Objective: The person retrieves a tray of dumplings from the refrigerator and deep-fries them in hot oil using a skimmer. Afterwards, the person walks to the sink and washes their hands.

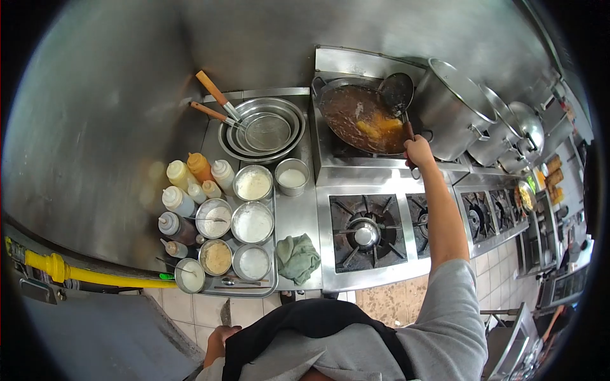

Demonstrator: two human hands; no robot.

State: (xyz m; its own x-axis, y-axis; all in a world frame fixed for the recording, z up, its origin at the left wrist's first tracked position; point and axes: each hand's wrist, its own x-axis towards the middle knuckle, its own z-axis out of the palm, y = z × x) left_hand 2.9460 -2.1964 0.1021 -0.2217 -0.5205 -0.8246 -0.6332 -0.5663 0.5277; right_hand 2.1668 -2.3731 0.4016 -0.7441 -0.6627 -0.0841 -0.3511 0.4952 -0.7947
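My right hand (419, 152) is closed around the brown handle of a dark, round skimmer (395, 92). Its head rests near the back right rim of a large wok (327, 109) full of dark, bubbling oil. Yellow-orange pieces of food (379, 127) float in the oil, just below the skimmer's head. Low in the picture, my left hand (221, 336) is partly hidden by the black apron. Its fingers are closed, and a narrow grey metal utensil (225, 312) sticks up from them; its kind is unclear.
Left of the wok stand nested metal bowls (298, 143) with wood-handled strainers, squeeze bottles (198, 166) and a tray (272, 279) of powder-filled tins. A green cloth (297, 259) lies beside the tray. Tall pots (448, 114) are at right; gas burners (365, 235) lie in front.
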